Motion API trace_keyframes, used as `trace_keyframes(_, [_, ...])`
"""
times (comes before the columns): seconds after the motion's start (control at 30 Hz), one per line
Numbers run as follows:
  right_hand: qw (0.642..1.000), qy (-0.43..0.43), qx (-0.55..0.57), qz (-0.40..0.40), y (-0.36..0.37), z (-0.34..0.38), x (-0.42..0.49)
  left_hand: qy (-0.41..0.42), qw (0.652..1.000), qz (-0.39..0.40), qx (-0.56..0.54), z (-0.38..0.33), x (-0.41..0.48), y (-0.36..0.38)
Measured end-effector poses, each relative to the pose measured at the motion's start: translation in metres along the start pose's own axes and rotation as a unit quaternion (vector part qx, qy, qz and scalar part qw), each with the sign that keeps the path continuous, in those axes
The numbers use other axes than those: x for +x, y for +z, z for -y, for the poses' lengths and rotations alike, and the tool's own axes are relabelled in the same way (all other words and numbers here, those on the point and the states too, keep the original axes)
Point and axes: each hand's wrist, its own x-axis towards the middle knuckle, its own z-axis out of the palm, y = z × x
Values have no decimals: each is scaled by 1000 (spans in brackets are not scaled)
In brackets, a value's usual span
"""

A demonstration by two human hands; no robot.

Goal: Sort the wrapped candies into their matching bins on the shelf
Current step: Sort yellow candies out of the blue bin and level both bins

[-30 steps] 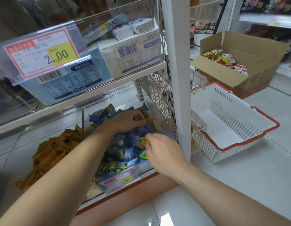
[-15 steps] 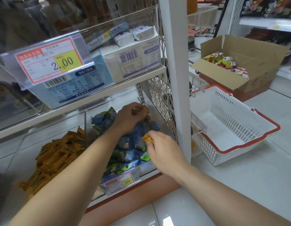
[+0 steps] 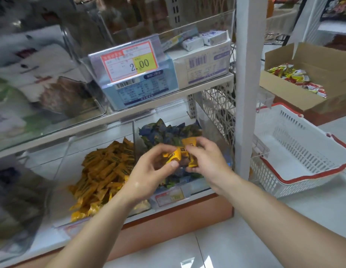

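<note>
On the lowest shelf a clear bin (image 3: pixel 216 132) holds blue and green wrapped candies (image 3: pixel 168 132). Left of it lies a pile of yellow-orange wrapped candies (image 3: pixel 104 171) in a neighbouring clear bin (image 3: pixel 58 165). Both hands hover above the blue candy bin. My left hand (image 3: pixel 148 175) pinches yellow-orange candies (image 3: pixel 175 156) between thumb and fingers. My right hand (image 3: pixel 209 163) grips more yellow-orange candies (image 3: pixel 189 145), touching those in the left hand.
A white upright post (image 3: pixel 245 93) stands just right of the bins. Beyond it a white basket with red rim (image 3: pixel 303 163) sits on the tiled floor, and an open cardboard box (image 3: pixel 313 74) holds snack packets. The upper shelf carries boxes and a price tag (image 3: pixel 129 62).
Both hands have lifted out of the blue candy bin, each with yellow-orange candies, and come together above it. The view has shifted left, showing more of the yellow candy bin.
</note>
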Motion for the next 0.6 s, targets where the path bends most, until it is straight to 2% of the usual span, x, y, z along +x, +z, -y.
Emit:
trace_keyframes(0.13, [999, 33, 11, 36, 13, -12, -4, -17, 996, -90, -8, 3, -13, -5])
trace_keyframes(0.37, [999, 6, -13, 46, 37, -21, -5, -61, 970, -231, 53, 14, -21, 9])
trace_keyframes(0.5, [999, -4, -12, 49, 48, -21, -4, -64, 957, -284, 10, 11, -17, 9])
trace_keyframes(0.6, [998, 3, 4, 61, 51, -19, -3, -84, 952, -291, -49, 11, -16, 3])
